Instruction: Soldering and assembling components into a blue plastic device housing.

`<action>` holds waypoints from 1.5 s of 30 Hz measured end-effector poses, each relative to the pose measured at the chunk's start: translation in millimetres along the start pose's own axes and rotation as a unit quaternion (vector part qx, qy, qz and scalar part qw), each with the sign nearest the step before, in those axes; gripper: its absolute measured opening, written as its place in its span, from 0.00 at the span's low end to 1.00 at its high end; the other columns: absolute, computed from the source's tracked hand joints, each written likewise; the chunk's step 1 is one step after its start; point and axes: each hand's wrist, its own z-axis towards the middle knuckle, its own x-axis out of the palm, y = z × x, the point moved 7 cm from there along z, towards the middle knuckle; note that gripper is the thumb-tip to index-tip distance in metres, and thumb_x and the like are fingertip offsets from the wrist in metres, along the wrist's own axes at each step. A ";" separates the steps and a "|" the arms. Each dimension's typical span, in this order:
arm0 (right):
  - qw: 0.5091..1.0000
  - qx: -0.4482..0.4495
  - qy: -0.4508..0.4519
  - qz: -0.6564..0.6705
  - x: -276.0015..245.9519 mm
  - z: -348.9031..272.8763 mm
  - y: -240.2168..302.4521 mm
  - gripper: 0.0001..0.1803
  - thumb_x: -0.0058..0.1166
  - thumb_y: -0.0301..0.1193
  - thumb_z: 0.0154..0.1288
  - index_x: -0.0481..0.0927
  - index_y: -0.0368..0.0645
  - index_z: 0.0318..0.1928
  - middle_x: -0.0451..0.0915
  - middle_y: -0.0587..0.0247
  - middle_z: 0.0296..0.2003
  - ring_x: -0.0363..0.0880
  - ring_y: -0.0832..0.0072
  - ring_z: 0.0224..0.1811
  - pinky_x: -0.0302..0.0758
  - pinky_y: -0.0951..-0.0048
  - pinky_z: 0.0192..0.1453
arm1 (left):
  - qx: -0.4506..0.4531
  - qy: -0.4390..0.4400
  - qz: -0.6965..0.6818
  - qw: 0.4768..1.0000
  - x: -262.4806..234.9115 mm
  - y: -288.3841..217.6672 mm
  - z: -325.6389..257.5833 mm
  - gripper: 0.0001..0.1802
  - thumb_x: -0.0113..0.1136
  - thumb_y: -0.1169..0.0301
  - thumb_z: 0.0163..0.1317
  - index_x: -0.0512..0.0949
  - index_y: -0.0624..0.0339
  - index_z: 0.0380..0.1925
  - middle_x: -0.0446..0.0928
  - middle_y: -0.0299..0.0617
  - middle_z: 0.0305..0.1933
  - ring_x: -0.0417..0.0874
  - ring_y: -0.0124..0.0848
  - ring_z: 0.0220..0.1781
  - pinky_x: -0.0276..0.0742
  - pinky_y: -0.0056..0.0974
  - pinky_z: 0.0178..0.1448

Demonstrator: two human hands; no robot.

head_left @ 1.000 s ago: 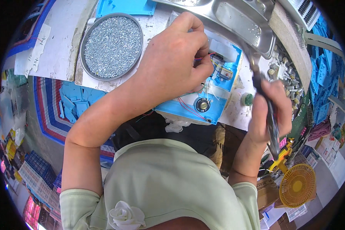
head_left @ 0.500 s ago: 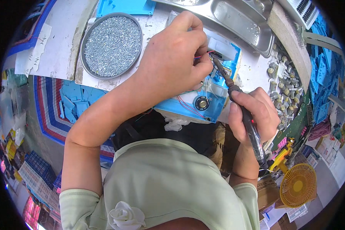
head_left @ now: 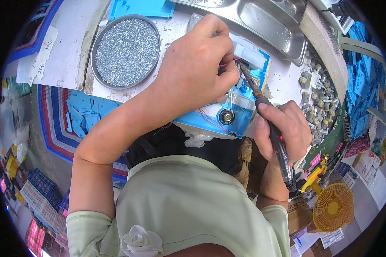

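My right hand is wrapped round the dark handle of a soldering iron, its tip pointing up and left into a blue plastic housing. Above that housing my left hand is pinched on thin red and blue wires; their ends lie close to the iron's tip, and I cannot tell whether they touch. Inside the housing sit a small round speaker, loose red wires and a whitish block. My left hand hides the housing's left part.
A round tray full of small screws stands left of the hands. Steel compartment trays lie at the back. Small motor-like parts are heaped at the right. A yellow fan stands low right. Blue plastic pieces lie in a striped bag.
The iron's tip and the pinched wires have shifted very slightly. My right hand has turned a little on the handle. Something dark now shows at the top right edge.
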 end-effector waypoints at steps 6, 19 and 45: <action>1.000 -0.003 0.000 -0.021 1.0 -0.9 2.8 0.16 0.63 0.15 0.54 0.82 0.36 0.45 0.77 0.59 0.22 0.69 0.69 0.20 0.65 0.70 0.25 | 0.000 -0.008 0.003 1.000 1.6 0.7 -0.3 0.06 0.69 0.77 0.49 0.80 0.63 0.26 0.76 0.41 0.41 0.83 0.34 0.31 0.80 0.35 0.35; 0.999 0.028 -0.037 0.002 -9.7 -8.4 6.8 0.18 0.68 0.17 0.49 0.85 0.42 0.43 0.70 0.66 0.18 0.66 0.69 0.19 0.63 0.69 0.23 | -0.010 0.000 -0.003 1.000 2.4 0.1 -0.3 0.06 0.69 0.77 0.50 0.80 0.63 0.25 0.75 0.40 0.41 0.82 0.32 0.30 0.79 0.34 0.34; 0.993 0.053 -0.101 0.000 -55.2 -47.5 -9.5 0.14 0.66 0.19 0.56 0.83 0.33 0.44 0.80 0.57 0.23 0.72 0.70 0.19 0.67 0.72 0.26 | 0.329 0.293 0.045 0.897 23.7 -47.5 -16.5 0.12 0.62 0.68 0.51 0.82 0.55 0.37 0.78 0.39 0.46 0.81 0.36 0.47 0.74 0.42 0.51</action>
